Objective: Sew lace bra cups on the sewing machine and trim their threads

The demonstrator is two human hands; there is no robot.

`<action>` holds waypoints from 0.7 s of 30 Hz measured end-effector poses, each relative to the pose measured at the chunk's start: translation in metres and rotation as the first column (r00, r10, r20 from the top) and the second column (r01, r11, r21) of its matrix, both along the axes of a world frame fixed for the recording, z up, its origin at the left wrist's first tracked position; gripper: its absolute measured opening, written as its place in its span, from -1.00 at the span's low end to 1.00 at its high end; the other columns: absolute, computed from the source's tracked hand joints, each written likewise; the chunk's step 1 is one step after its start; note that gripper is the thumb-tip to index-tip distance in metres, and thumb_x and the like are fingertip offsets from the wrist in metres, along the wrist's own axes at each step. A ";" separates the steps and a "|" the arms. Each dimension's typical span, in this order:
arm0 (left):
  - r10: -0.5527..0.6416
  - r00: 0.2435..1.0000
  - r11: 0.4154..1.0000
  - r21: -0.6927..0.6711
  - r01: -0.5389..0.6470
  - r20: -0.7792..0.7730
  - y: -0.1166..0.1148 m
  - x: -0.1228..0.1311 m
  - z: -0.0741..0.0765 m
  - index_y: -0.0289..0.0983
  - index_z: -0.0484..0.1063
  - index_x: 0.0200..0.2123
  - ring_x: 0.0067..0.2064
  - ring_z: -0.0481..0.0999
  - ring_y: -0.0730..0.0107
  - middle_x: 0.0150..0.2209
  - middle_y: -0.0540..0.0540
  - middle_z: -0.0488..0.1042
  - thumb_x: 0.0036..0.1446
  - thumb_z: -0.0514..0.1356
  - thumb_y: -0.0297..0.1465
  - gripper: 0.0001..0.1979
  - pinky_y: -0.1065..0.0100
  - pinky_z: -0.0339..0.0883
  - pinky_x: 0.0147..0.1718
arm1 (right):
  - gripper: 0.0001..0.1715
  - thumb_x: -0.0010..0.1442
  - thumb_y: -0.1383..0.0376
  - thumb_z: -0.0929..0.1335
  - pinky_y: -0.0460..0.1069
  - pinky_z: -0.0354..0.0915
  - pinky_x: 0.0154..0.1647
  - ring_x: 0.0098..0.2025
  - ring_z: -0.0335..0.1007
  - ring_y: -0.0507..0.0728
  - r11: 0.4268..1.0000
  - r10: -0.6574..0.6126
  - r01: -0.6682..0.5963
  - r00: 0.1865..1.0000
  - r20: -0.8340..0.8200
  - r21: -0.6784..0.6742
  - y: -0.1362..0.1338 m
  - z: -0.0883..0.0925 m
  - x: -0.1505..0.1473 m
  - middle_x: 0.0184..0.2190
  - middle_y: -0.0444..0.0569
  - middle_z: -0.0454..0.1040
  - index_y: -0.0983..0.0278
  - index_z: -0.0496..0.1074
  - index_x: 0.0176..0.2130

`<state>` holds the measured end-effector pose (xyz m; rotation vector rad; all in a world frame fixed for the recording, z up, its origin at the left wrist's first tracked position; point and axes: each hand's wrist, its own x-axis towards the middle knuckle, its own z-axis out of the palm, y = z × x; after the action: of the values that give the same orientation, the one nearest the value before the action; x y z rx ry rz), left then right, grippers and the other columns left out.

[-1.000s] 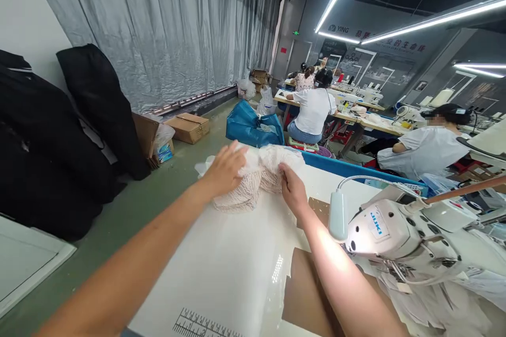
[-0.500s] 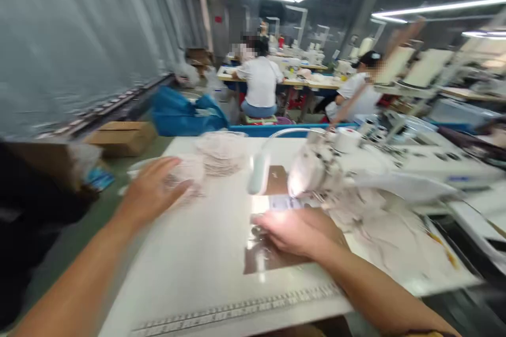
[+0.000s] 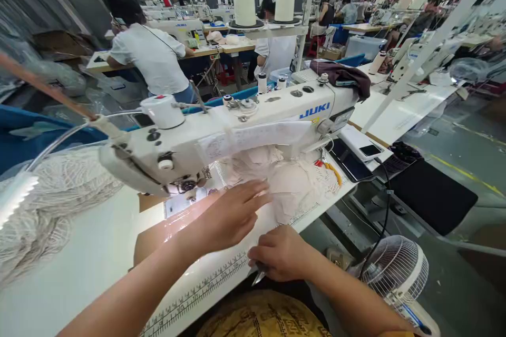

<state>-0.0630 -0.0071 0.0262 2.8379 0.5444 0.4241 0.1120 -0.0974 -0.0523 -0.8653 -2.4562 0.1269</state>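
My left hand [image 3: 231,213] reaches across in front of the sewing machine [image 3: 221,131], fingers stretched out and slightly blurred. Its fingertips are at the near edge of a heap of pale, sheer fabric pieces [image 3: 292,181]; whether they touch it I cannot tell. Below it, at the table's front edge, my right hand [image 3: 282,253] is closed around what look like thread snips [image 3: 259,275], with only the pointed metal tips showing. A brown plate [image 3: 148,245] lies under my left forearm. Stacked pale lace pieces [image 3: 79,184] lie left of the machine head.
A printed ruler strip [image 3: 197,287] runs along the table's front. Orange-handled scissors [image 3: 332,171] and a dark tablet [image 3: 350,160] lie right of the fabric. A white fan [image 3: 397,268] stands low at right. People in white shirts [image 3: 152,58] sit beyond.
The view has swung right. My left hand has gone from beside the lace stack to the fabric heap. My right hand has left the machine's needle area and now holds the snips at the table edge.
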 end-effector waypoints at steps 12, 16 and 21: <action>-0.085 0.990 0.968 -0.245 0.055 -0.110 0.058 0.070 0.005 -0.25 0.26 0.22 0.29 0.24 0.19 0.27 -0.20 0.24 0.06 0.07 -0.61 -0.39 0.11 0.18 0.22 | -0.61 0.00 0.50 0.24 -0.09 0.32 -0.44 -0.40 0.46 0.07 0.963 -0.266 0.263 0.900 -0.345 -0.059 0.005 -0.004 0.058 -0.35 -0.03 0.54 0.25 0.40 -0.17; -0.076 0.997 0.924 -0.376 0.068 -0.005 0.061 0.071 0.017 -0.27 0.41 0.10 0.19 0.38 0.22 0.15 -0.19 0.41 0.10 0.08 -0.58 -0.53 0.18 0.26 0.17 | -0.54 -0.07 0.52 0.23 -0.09 0.37 -0.42 -0.33 0.48 0.08 0.957 -0.290 0.279 0.891 -0.350 -0.081 0.009 -0.009 0.058 -0.27 0.03 0.52 0.27 0.42 -0.15; 0.045 0.984 0.842 -0.537 0.055 0.172 0.059 0.084 0.011 -0.28 0.53 -0.06 0.12 0.45 0.20 0.08 -0.20 0.47 0.16 0.15 -0.47 -0.71 0.23 0.36 0.07 | -0.53 -0.07 0.51 0.25 -0.10 0.40 -0.39 -0.23 0.52 0.10 0.941 -0.338 0.317 0.883 -0.327 -0.117 0.011 -0.012 0.056 -0.16 0.08 0.53 0.26 0.44 -0.14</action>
<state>0.0212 0.0517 0.0375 2.2315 0.5208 0.4352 0.1676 -0.0867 -0.0639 -1.1666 -1.9616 0.2112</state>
